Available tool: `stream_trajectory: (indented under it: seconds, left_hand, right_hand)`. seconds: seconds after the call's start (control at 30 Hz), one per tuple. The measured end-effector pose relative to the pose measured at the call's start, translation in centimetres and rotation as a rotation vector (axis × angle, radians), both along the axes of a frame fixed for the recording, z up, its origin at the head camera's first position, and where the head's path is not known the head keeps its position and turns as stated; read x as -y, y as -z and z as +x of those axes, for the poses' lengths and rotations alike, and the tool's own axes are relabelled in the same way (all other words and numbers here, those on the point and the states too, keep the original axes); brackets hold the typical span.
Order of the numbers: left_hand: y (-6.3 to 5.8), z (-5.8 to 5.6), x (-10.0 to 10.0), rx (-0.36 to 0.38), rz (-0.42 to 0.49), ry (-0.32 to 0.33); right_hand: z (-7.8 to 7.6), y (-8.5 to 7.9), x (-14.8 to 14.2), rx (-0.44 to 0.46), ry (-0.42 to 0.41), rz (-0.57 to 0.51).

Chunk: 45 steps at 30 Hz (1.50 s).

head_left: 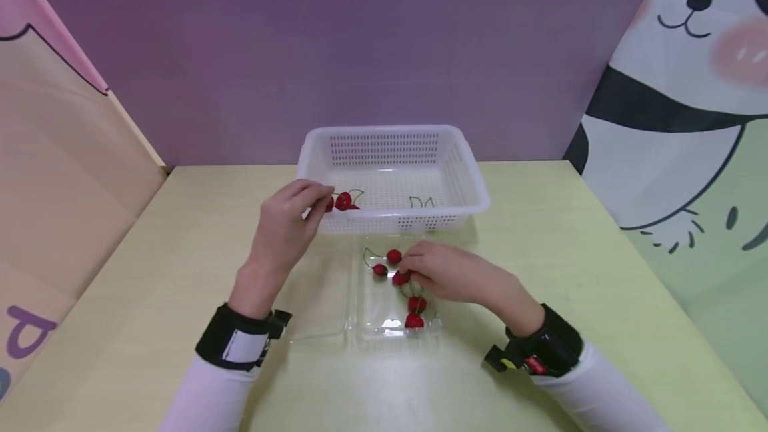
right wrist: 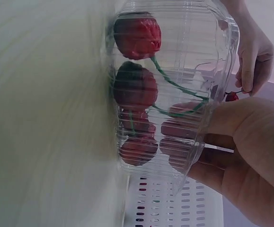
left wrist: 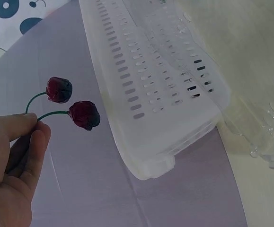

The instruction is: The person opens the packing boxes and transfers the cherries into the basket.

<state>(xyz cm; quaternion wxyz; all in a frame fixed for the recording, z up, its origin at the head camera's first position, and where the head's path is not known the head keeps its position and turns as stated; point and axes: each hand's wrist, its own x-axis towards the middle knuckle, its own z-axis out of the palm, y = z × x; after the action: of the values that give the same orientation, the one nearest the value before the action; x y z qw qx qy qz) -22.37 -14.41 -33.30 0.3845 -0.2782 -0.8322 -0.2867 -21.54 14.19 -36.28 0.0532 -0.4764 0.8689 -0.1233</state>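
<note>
My left hand [head_left: 287,219] pinches the joined stems of a pair of red cherries [left wrist: 84,115] between thumb and fingertips. The pair hangs over the front left of the white perforated basket [head_left: 390,222]. My right hand [head_left: 453,273] reaches over the right half of a clear plastic clamshell box [head_left: 378,312], its thumb and fingertips close together beside a cherry [head_left: 400,279]. Whether they pinch a stem is hidden. Other cherries [head_left: 415,321] with green stems lie in that half. Through the box wall, the right wrist view shows cherries [right wrist: 136,85] near the fingertips.
Behind the box the basket stands against the purple backdrop [head_left: 372,52]. Green stems [head_left: 421,202] show inside it at the right, above its front rim. The clamshell's transparent left half [head_left: 318,305] lies flat on the pale wooden table [head_left: 540,252].
</note>
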Motion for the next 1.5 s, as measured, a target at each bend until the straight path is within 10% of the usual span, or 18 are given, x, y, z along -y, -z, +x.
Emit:
stream_trajectory:
  seconds: [0.5, 1.2, 1.5]
  left_hand:
    - [1.1, -0.9, 0.5, -0.029, 0.087, -0.064]
    - [2.1, -1.4, 0.4, 0.100, 0.071, -0.082]
    - [2.0, -1.4, 0.3, 0.138, 0.024, -0.183]
  right_hand:
    - [0.6, -0.7, -0.3, 0.094, -0.019, 0.043]
    - [0.7, -1.4, -0.4, 0.148, -0.051, 0.096]
    - [0.6, -1.5, -0.7, 0.099, -0.041, 0.082]
